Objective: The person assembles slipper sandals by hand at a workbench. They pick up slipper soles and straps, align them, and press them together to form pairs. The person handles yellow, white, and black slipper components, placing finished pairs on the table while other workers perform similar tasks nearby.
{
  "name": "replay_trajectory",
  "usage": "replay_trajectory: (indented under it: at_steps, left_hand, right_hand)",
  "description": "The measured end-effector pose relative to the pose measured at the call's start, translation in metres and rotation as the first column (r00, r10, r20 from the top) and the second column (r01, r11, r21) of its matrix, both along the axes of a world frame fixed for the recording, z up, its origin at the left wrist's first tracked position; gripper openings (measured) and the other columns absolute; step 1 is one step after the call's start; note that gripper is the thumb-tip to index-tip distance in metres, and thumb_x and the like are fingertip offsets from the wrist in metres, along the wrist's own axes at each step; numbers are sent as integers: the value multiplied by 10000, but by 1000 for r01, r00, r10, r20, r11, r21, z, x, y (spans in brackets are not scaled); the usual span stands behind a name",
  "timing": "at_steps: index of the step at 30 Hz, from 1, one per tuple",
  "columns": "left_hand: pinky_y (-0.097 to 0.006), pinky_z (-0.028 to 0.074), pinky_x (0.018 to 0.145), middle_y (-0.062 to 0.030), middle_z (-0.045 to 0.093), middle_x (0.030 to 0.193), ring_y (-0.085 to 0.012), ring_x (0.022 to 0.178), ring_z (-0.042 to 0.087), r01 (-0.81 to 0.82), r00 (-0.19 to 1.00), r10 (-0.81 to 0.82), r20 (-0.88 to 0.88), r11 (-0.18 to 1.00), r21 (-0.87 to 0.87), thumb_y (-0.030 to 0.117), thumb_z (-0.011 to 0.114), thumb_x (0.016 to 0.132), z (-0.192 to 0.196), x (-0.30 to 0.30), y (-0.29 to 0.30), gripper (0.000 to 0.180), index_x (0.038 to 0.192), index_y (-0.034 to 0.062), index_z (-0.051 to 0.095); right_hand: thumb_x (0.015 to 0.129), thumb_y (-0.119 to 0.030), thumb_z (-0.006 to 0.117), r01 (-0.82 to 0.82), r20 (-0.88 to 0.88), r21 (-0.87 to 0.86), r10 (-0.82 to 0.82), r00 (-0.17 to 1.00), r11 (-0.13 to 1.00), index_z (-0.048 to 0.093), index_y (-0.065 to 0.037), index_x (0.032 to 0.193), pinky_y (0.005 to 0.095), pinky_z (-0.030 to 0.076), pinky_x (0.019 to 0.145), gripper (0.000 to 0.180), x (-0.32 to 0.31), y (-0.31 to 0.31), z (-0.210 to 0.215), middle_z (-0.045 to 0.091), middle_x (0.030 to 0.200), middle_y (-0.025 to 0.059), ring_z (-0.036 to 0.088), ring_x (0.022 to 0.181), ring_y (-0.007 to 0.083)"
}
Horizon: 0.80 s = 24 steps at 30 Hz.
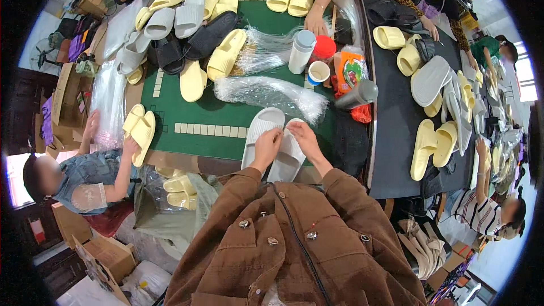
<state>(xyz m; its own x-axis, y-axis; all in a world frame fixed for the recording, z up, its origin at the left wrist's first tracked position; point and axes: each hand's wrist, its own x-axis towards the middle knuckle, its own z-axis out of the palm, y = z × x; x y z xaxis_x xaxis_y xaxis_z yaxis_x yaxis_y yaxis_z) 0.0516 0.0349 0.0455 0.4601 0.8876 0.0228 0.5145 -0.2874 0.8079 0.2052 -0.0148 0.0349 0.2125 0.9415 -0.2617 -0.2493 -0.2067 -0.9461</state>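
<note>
Green felt covers the table [215, 110] at the centre of the frame, and a black table [396, 136] stands to its right. Just below the centre, a pair of pale grey slides [272, 136] lies side by side on the near edge of the green table. The left hand [266, 146] rests on the left slide, its fingers pinched together at the top between the two shoes. The right hand [303, 139] lies on the right slide, fingertips pinched at that same spot, so both hands meet there. What they pinch is too small to tell. Clear plastic bags [266, 93] lie just above the pair. Yellow, grey and black slides [187, 28] are heaped in the upper left. Other people's hands hold yellow slides [140, 127] at the left and at the top edge.
</note>
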Motion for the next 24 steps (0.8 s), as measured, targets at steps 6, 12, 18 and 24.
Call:
replay_trajectory:
  at_steps: [6, 12, 18, 24]
  left_hand:
    - [-386, 446, 611, -156, 595, 762, -320, 690, 587, -15, 995, 17, 97, 1000, -17, 123, 572, 848, 1, 5, -3, 118, 895, 19, 601]
    - [-391, 455, 687, -133, 579, 824, -320, 784, 574, 41, 997, -44, 69, 998, 38, 92, 571, 822, 8, 8, -8, 100, 889, 36, 617]
    - [-379, 461, 657, -136, 572, 800, -308, 743, 580, 55, 997, -55, 47, 998, 7, 77, 578, 821, 5, 5, -9, 101, 897, 22, 615]
    - [-395, 456, 662, -132, 574, 804, -314, 745, 572, 48, 998, -48, 45, 999, -9, 83, 574, 820, 6, 7, -10, 114, 910, 30, 619]
  right_hand:
    - [875, -25, 502, 2, 279, -78, 20, 960, 997, 578, 44, 1069, 305, 456, 901, 219, -9, 2, 20, 631, 1038, 133, 596, 1024, 213]
    - [833, 32, 494, -124, 538, 177, 10, 843, 976, 528, 36, 1156, 321, 424, 941, 325, -16, 0, -10, 586, 1135, 167, 552, 1103, 251]
    - [826, 52, 479, -73, 460, 96, 21, 888, 993, 527, 35, 1172, 365, 390, 987, 349, -14, -7, -26, 567, 1167, 186, 516, 1159, 285]
    - [884, -64, 494, -131, 566, 51, 79, 820, 990, 632, 2, 1046, 322, 423, 935, 223, -7, -9, -9, 579, 1191, 166, 549, 1123, 268]
